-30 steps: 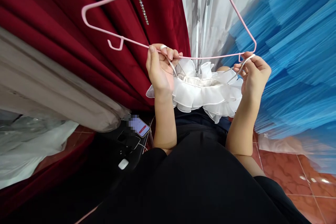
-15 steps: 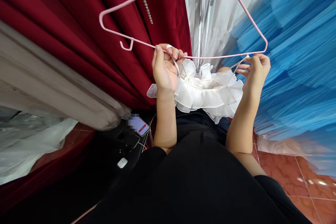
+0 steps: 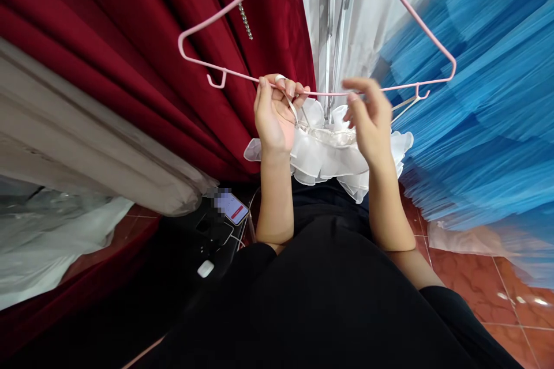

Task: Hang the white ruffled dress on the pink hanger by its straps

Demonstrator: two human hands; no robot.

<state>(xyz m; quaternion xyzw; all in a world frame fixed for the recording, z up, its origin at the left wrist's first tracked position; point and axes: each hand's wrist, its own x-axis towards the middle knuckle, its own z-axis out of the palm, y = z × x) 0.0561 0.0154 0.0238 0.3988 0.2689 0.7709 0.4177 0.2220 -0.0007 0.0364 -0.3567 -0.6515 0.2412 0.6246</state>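
That's a plain black top (image 3: 329,300), lower centre of the frame, short black sleeves (image 3: 454,307), bare forearms (image 3: 276,202).

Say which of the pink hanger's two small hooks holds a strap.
The hook on the right: a pale strap loops over it, while the hook on the left is bare.

I see at the left a black worktop (image 3: 223,258); on it lie a lit smartphone (image 3: 234,208), a white cable (image 3: 237,240) and a small white case (image 3: 205,268). Rightward, pale fabric (image 3: 461,240) rests on the red tiled floor (image 3: 463,279).
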